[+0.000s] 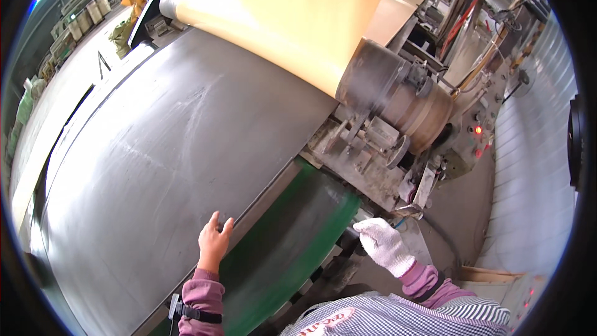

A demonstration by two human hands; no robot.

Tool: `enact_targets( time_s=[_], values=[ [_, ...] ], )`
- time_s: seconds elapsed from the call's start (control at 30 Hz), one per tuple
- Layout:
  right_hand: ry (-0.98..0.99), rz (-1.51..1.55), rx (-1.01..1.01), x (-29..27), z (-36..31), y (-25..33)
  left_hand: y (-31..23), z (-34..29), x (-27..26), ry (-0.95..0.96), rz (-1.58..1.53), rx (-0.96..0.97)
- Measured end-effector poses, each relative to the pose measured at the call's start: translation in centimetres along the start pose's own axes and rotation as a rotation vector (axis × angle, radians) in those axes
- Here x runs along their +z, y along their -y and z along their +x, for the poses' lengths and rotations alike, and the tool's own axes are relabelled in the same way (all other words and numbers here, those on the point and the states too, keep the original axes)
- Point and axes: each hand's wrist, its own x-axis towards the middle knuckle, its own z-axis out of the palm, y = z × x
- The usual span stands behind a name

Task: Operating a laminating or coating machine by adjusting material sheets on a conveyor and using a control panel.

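- Nearest was my checked apron (379,320), right of the grey surface (143,149).
- That surface lay to my left.
- My bare left hand (213,246), fingers spread, was at its right edge.
- A green-edged panel (280,236) ran along that edge.
- Farther right of the surface was my gloved right hand (384,247); pinching or not, I couldn't tell.

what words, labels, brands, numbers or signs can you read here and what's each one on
Checked garment: red-and-white lettering at the lower edge, slanted and partly cut off; I won't copy it out.
Panel by the red lights: any markings are too small and blurred to read.
Wide grey surface, yellowish sheet: no lettering visible.
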Motion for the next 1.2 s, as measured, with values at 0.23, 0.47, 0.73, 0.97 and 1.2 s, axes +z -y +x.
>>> enact_targets(
  time_s=[0.23,0.47,0.73,0.97,1.2],
  values=[
    [-0.061,0.000,0.015,-1.5,-2.1,0.0,-0.4,-1.6,0.7,-0.284,-0.546,0.087],
    [-0.247,-0.327,0.180,-8.0,-3.8,-5.9,26.9,-7.2,-2.4,-0.659,0.754,0.255],
    [-0.570,-0.645,0.602,-26.8,1.8,-24.1,13.3,-4.1,-1.2,-0.149,0.520,0.127],
    [-0.782,-0.831,0.589,-35.7,8.8,-36.3,7.8,0.2,1.7,-0.036,0.842,0.367],
    [-0.572,-0.777,0.706,-35.4,14.5,-39.9,4.4,3.8,6.5,-0.379,0.423,0.465]
  ],
)
